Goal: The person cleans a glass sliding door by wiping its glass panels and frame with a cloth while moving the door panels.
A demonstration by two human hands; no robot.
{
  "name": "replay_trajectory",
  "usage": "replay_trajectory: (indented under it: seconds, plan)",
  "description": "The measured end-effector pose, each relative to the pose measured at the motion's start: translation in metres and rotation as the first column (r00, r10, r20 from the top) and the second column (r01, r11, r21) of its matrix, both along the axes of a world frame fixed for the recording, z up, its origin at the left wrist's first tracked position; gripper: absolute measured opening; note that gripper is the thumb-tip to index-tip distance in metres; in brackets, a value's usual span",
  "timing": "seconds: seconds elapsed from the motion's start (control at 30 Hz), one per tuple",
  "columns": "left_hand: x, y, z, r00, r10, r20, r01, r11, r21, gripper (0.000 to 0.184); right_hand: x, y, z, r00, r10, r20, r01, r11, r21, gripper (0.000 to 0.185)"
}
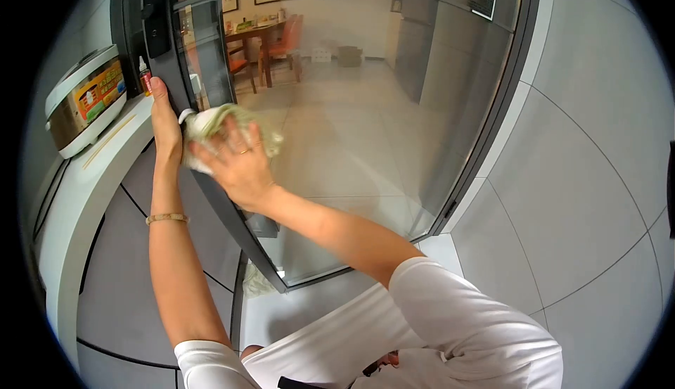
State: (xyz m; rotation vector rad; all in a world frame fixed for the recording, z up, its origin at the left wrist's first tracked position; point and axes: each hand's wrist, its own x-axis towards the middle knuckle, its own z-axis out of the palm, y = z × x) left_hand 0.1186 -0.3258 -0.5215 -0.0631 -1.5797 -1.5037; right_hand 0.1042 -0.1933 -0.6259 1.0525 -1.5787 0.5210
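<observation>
A grey-framed glass door (337, 136) stands in front of me. My left hand (166, 125) holds the edge of its dark frame (184, 97), just below the lock, with some fingers hidden from view. My right hand (242, 167) presses a pale green and white cloth (211, 125) against the glass beside that frame. Its fingers are spread over the cloth, which is bunched and slightly blurred.
To the left, a white counter (67, 248) carries a rice cooker (88, 100), wooden chopsticks (109, 141) and a small red-labelled bottle (145, 76). Grey cabinets (133, 283) lie below. Through the glass appear a dining table (256, 34) and orange chairs (287, 37). Tiled wall (583, 143) rises right.
</observation>
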Motion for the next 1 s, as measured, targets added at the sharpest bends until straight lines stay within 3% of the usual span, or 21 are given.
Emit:
replay_trajectory:
  seconds: [0.1,0.17,0.33,0.4,0.43,0.47,0.67,0.83,0.87,0.93,1.0]
  plan:
    - [0.005,0.007,0.001,0.998,0.032,-0.052,-0.033,0.999,-0.003,0.080,-0.005,0.009,0.007,0.995,-0.035,-0.096,0.030,0.998,-0.048,0.049]
    - [0.007,0.008,-0.001,0.992,0.090,-0.086,-0.094,0.995,-0.044,0.081,-0.022,0.036,0.013,0.949,-0.025,-0.314,0.034,0.999,0.023,0.042]
    - [0.008,-0.015,-0.007,0.999,0.026,0.038,-0.025,0.999,-0.035,0.083,-0.052,0.119,0.027,0.943,-0.125,-0.309,0.133,0.991,0.005,0.044]
    - [0.014,-0.015,-0.007,0.995,-0.030,0.096,0.030,1.000,0.002,0.080,-0.067,0.158,0.030,0.973,-0.142,-0.180,0.136,0.990,-0.047,0.047]
    - [0.018,-0.011,-0.008,0.995,-0.051,0.082,0.050,0.999,0.022,0.074,-0.076,0.178,0.031,0.960,-0.202,-0.195,0.191,0.979,-0.070,0.048]
    - [0.019,-0.005,-0.006,0.999,-0.030,0.021,0.029,0.999,0.038,0.071,-0.084,0.199,0.031,0.943,-0.261,-0.207,0.247,0.965,-0.093,0.050]
    - [0.034,0.007,-0.004,0.997,0.038,0.064,-0.043,0.996,0.076,0.067,-0.133,0.322,0.026,0.949,-0.311,-0.050,0.294,0.931,-0.215,0.066]
    - [0.041,0.001,-0.006,0.987,0.065,0.146,-0.080,0.992,0.096,0.066,-0.183,0.412,0.011,0.943,-0.331,0.017,0.313,0.872,-0.377,0.054]
    - [0.044,0.017,-0.002,0.992,0.112,0.060,-0.117,0.989,0.093,0.071,-0.194,0.428,0.008,0.950,-0.313,0.018,0.291,0.860,-0.418,0.052]
    - [0.050,0.018,-0.002,0.995,0.023,0.094,-0.028,0.998,0.052,0.071,-0.202,0.448,-0.002,0.924,-0.305,0.232,0.381,0.790,-0.480,0.058]
    - [0.055,0.026,-0.009,0.991,-0.007,0.137,0.007,1.000,0.000,0.077,-0.200,0.455,-0.004,0.901,-0.335,0.275,0.430,0.768,-0.474,0.061]
